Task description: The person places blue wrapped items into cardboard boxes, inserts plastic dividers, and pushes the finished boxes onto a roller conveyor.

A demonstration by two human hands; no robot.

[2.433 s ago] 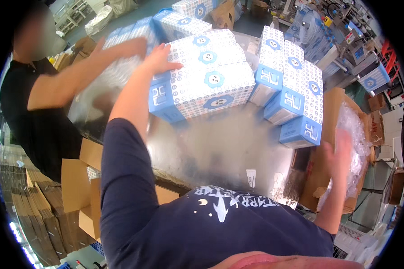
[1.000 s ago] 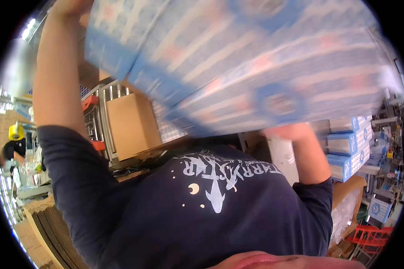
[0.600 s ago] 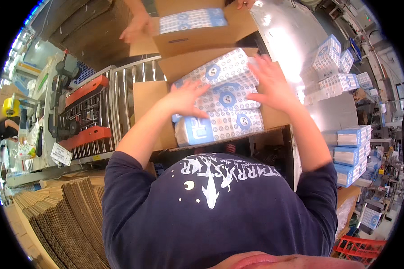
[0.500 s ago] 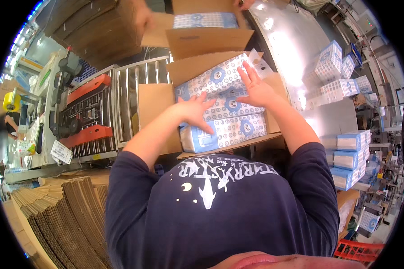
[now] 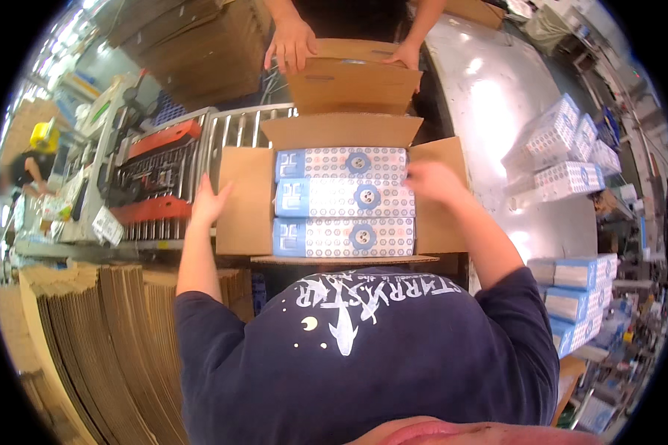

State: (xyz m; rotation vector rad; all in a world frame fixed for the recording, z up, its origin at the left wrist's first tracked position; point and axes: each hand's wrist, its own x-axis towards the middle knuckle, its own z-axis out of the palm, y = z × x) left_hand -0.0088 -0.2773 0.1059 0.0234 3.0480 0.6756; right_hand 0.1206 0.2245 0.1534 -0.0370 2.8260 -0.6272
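An open cardboard box [image 5: 246, 200] stands before me with its flaps spread. Three white-and-blue patterned packs lie in it as level rows: a far pack [image 5: 326, 163], a middle pack [image 5: 334, 197] and a near pack [image 5: 326, 237]. My left hand [image 5: 211, 202] is at the outer edge of the left flap, thumb and fingers apart. My right hand [image 5: 434, 182] is over the right side of the box, its fingers bent together at the packs' right ends. Whether anything is between those fingers is hidden.
Across from me another person's hands [image 5: 292, 46] hold a second cardboard box [image 5: 352, 83]. A roller conveyor [image 5: 241, 127] runs at left, beside flattened cartons [image 5: 104, 326]. On the right, a metal table [image 5: 490, 126] bears more packs [image 5: 545, 141]; stacked packs [image 5: 575, 304] stand nearer.
The tilted packs have become level in the box. My left hand has moved from them to the left flap, my right to their right ends. The other person's box flaps have been folded inward.
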